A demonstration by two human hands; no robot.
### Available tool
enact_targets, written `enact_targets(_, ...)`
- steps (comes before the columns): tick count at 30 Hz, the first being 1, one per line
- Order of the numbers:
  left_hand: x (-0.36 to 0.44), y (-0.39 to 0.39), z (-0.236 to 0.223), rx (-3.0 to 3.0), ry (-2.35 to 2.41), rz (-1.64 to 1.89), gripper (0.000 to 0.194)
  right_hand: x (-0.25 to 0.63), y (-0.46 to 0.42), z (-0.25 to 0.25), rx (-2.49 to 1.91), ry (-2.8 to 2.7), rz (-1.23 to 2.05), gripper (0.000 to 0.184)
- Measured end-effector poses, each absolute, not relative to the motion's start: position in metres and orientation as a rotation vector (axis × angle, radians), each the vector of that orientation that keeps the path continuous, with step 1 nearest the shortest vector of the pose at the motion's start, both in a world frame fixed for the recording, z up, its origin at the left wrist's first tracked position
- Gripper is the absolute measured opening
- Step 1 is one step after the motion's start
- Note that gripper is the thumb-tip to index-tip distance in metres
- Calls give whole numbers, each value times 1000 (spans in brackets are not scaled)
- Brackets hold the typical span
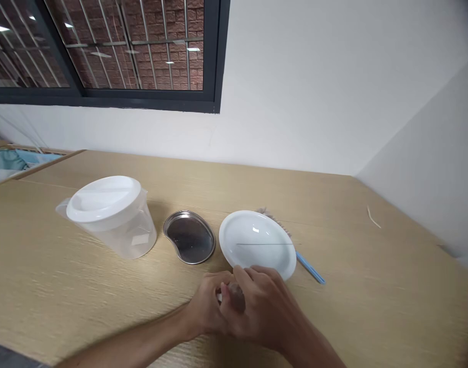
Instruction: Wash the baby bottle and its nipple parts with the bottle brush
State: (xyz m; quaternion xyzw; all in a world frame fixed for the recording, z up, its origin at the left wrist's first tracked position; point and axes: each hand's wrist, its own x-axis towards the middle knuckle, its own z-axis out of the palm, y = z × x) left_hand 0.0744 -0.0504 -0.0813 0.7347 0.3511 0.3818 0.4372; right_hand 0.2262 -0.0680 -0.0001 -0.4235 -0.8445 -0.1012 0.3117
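Note:
My left hand and my right hand are pressed together just in front of a white oval bowl. Both are closed around a small, rounded brownish thing with a whitish bit at its left; most of it is hidden by the fingers, and its kind is unclear. The fingers of my right hand overlap the bowl's near rim in the view; I cannot tell whether they touch it. A thin dark line runs across the inside of the bowl.
Left of the bowl lie a steel kidney dish and a clear plastic pitcher with a white lid. Grey bristles and a blue handle show from behind the bowl. A pale strip lies far right on the wooden table.

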Motion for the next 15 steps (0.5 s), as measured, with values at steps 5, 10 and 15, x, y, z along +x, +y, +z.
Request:
enact_targets(5, 74, -50, -81, 1778, 863, 994, 34, 232, -62, 6, -962, -2233, -245, 22)
enact_targets(10, 79, -53, -71, 1730, 839, 980, 32, 247, -59, 13, -901, -2070, -247, 13)
enact_targets(15, 81, -56, -67, 1701, 794, 1022, 48, 277, -50, 9, -1050, -1874, -323, 19)
